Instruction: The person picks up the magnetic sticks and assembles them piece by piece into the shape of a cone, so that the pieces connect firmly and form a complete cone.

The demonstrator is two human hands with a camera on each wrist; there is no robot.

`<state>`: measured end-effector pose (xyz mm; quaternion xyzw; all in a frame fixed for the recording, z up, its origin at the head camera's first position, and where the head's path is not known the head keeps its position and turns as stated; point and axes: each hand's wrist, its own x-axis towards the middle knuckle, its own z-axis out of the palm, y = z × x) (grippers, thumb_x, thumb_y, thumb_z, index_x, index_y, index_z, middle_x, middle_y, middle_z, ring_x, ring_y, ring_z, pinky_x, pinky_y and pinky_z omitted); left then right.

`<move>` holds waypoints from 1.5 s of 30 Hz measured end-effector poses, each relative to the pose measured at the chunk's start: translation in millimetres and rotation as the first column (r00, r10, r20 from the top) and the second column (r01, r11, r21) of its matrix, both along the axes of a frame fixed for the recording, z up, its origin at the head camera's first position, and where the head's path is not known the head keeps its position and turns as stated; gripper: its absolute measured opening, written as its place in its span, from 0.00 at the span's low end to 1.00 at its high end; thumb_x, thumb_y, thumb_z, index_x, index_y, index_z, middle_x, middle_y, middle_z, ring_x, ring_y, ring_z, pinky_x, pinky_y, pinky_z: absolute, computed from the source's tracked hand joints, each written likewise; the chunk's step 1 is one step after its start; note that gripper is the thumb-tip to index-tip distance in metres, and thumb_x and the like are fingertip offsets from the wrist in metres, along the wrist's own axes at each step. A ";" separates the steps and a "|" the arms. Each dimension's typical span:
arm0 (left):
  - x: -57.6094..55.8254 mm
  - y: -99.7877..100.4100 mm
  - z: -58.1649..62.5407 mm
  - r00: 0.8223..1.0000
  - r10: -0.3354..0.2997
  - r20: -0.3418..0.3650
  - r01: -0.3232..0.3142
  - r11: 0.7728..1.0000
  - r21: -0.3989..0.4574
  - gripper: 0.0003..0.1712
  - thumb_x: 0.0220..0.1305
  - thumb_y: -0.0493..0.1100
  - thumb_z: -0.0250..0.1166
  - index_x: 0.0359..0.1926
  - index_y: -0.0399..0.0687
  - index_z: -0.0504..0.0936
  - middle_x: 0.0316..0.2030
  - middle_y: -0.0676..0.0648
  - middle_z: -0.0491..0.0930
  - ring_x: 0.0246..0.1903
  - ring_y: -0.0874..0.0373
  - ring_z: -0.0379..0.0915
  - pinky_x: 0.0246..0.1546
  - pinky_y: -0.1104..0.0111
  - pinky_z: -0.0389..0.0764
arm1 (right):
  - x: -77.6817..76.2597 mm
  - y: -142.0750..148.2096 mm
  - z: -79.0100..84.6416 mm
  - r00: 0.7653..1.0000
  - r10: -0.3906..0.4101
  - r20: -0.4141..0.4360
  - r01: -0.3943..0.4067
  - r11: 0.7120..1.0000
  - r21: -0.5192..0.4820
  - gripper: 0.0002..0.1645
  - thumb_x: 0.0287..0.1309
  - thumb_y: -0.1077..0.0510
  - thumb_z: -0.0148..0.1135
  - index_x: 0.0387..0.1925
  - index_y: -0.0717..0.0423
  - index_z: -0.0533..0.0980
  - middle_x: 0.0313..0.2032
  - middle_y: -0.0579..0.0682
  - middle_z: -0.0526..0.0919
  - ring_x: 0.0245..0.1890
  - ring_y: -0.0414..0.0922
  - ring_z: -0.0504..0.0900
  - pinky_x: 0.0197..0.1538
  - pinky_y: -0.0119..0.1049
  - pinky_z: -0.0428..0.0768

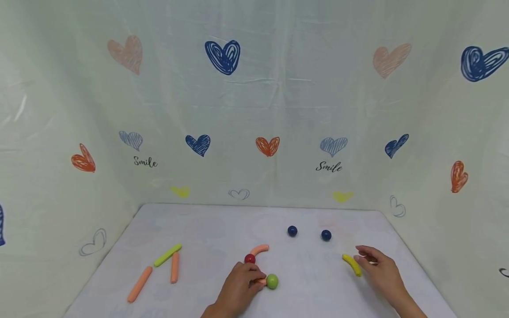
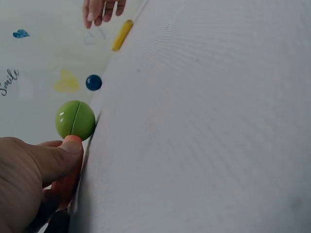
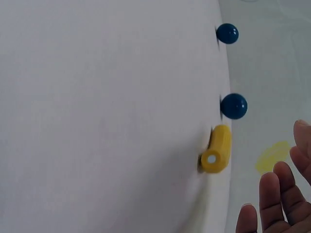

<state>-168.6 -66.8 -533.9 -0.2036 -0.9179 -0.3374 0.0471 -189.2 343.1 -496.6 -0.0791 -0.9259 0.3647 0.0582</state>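
My left hand [image 1: 240, 286] pinches an orange stick [image 2: 71, 174] between thumb and fingers, low over the table. A green ball [image 1: 272, 281] meets the far end of that stick; a seam line runs across it in the left wrist view. Just beyond the knuckles are a red ball [image 1: 249, 259] and a curved peach stick [image 1: 260, 248] touching it. Over on the right, my right hand [image 1: 379, 270] hovers beside a curved yellow stick [image 1: 351, 265], fingers loosely bent and holding nothing. The right wrist view shows a gap between its fingertips and the yellow stick [image 3: 216, 149].
Two dark blue balls [image 1: 292, 231] [image 1: 326, 235] lie toward the back of the white table [image 1: 222, 225]. To the left are a lime-green stick [image 1: 168, 255] and two straight peach sticks [image 1: 174, 267] [image 1: 140, 284]. A heart-printed curtain [image 1: 254, 110] surrounds the back and sides.
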 end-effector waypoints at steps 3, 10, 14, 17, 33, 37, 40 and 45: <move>-1.5 -1.0 0.0 1.000 -0.009 0.005 0.009 1.000 0.000 0.11 0.63 0.46 0.77 0.47 0.60 0.93 0.41 0.65 0.82 0.38 0.68 0.65 0.39 0.72 0.74 | 1.4 14.3 -3.0 1.000 0.001 0.029 -0.002 1.000 0.025 0.32 0.71 0.44 0.68 0.67 0.58 0.78 0.59 0.59 0.85 0.50 0.44 0.82 0.44 0.29 0.78; -3.6 -1.0 -2.1 0.990 0.042 0.131 -0.055 0.994 0.094 0.12 0.60 0.46 0.80 0.45 0.62 0.93 0.40 0.67 0.84 0.39 0.68 0.66 0.41 0.72 0.75 | 0.6 25.8 -13.4 0.989 0.049 0.140 -0.050 0.999 0.003 0.36 0.70 0.43 0.67 0.68 0.63 0.75 0.57 0.63 0.85 0.56 0.57 0.83 0.46 0.38 0.82; -3.9 -1.6 -2.2 0.987 0.056 0.150 -0.079 0.985 0.154 0.10 0.58 0.45 0.81 0.42 0.62 0.94 0.40 0.65 0.85 0.38 0.68 0.68 0.40 0.71 0.76 | 0.8 22.2 -19.0 0.985 0.064 0.157 -0.066 0.998 0.006 0.35 0.69 0.47 0.68 0.67 0.66 0.75 0.60 0.68 0.83 0.60 0.64 0.82 0.55 0.51 0.84; -3.3 -1.8 -1.4 0.987 0.055 0.152 -0.082 0.981 0.175 0.08 0.59 0.46 0.80 0.40 0.61 0.94 0.38 0.65 0.85 0.37 0.68 0.67 0.39 0.71 0.75 | 0.6 17.7 -21.0 0.986 0.053 0.161 -0.053 0.999 0.000 0.35 0.68 0.49 0.69 0.66 0.68 0.75 0.60 0.69 0.82 0.60 0.65 0.81 0.57 0.55 0.83; -2.5 -2.5 -0.6 0.989 0.029 0.144 -0.061 0.973 0.221 0.06 0.60 0.47 0.80 0.39 0.60 0.94 0.38 0.64 0.85 0.37 0.68 0.67 0.38 0.71 0.73 | 5.1 -4.2 -23.5 0.980 0.084 0.181 -0.075 0.995 -0.059 0.39 0.58 0.50 0.78 0.64 0.67 0.76 0.47 0.52 0.89 0.48 0.49 0.86 0.49 0.46 0.84; -2.6 -3.0 -0.3 0.990 0.024 0.138 -0.054 0.973 0.222 0.07 0.60 0.48 0.79 0.40 0.60 0.93 0.38 0.64 0.85 0.37 0.68 0.67 0.39 0.71 0.74 | -1.0 -2.8 -20.2 0.980 0.132 0.151 -0.137 0.990 0.020 0.43 0.58 0.47 0.78 0.68 0.66 0.74 0.55 0.59 0.86 0.56 0.57 0.82 0.60 0.59 0.78; -2.6 -3.0 -0.6 0.990 0.023 0.138 -0.054 0.974 0.220 0.06 0.60 0.48 0.79 0.40 0.60 0.93 0.38 0.64 0.85 0.37 0.68 0.67 0.38 0.71 0.74 | -6.7 0.4 -20.9 0.975 0.171 0.144 -0.179 0.983 0.041 0.49 0.56 0.42 0.79 0.71 0.64 0.71 0.62 0.62 0.81 0.61 0.61 0.77 0.64 0.66 0.72; -2.5 -1.9 -1.1 0.986 0.034 0.161 -0.066 0.977 0.200 0.05 0.61 0.48 0.79 0.39 0.62 0.93 0.37 0.66 0.84 0.37 0.68 0.67 0.38 0.71 0.74 | -14.1 2.3 -26.2 0.964 0.190 0.186 -0.198 0.980 0.023 0.57 0.52 0.37 0.80 0.74 0.62 0.68 0.64 0.60 0.78 0.63 0.61 0.74 0.65 0.65 0.72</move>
